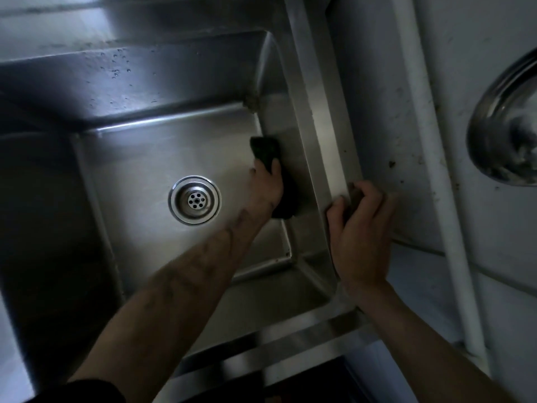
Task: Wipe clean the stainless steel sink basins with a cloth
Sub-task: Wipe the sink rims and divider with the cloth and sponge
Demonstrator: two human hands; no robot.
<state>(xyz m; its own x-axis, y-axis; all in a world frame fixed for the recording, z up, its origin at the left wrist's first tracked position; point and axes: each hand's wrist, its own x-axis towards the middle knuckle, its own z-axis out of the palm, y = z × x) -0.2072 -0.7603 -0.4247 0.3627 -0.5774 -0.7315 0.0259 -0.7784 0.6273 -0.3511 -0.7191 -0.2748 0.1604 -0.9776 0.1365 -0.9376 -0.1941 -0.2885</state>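
Right hand [359,237] grips the sink rim [319,112], fingers curled over it. Left hand [266,189], inside the basin [145,170], clasps a dark cloth [266,152] against the basin's right wall. The drain [195,200] lies left of the cloth; droplets [116,71] dot the far wall.

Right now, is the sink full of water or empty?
Empty. The basin floor lies bare around the drain strainer, with no pooled water; only a few droplets cling to the far wall.

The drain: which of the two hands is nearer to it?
Left. The left hand holds the cloth inside the basin, just right of the drain; the right hand grips the sink rim, farther off.
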